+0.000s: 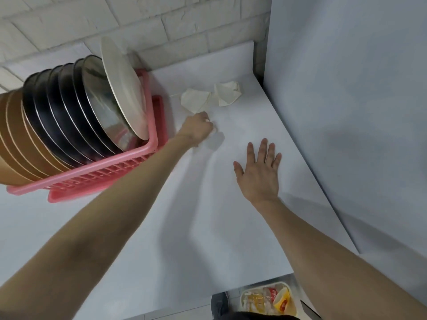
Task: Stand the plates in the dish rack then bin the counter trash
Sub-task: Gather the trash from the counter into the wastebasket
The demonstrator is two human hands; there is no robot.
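nearest the camera, below the counter's front edge at the lower right, a bin (pixel 268 301) sits on the floor with bottles and yellow-and-red wrappers inside it. above it spreads the pale counter (pixel 143 239), bare across its near part, with both forearms reaching over it.

further in, the right hand (pixel 258 174) is spread flat, fingers apart and palm down, low over the counter to the right of centre; it has hold of nothing, and whether it touches the surface i cannot tell. to the left, the pink dish rack (pixel 101 176) stands on a pink drip tray, packed with upright, leaning plates: brown plates (pixel 13 144) at the left, black plates (pixel 53 116) in the middle, a shiny metal plate (pixel 101 105) and a white plate (pixel 124 88) at the right end.

beyond the right hand and just right of the rack, the left hand (pixel 198 129) is curled into a loose fist, with a bit of something white showing at its fingertips; what it grips is too small to tell. just past its knuckles lies a crumpled paper napkin (pixel 195 100), very near or touching the hand. a second crumpled napkin (pixel 227 93) lies just beside the first, to its right, well apart from the right hand. behind them rises a white brick wall (pixel 161 21).
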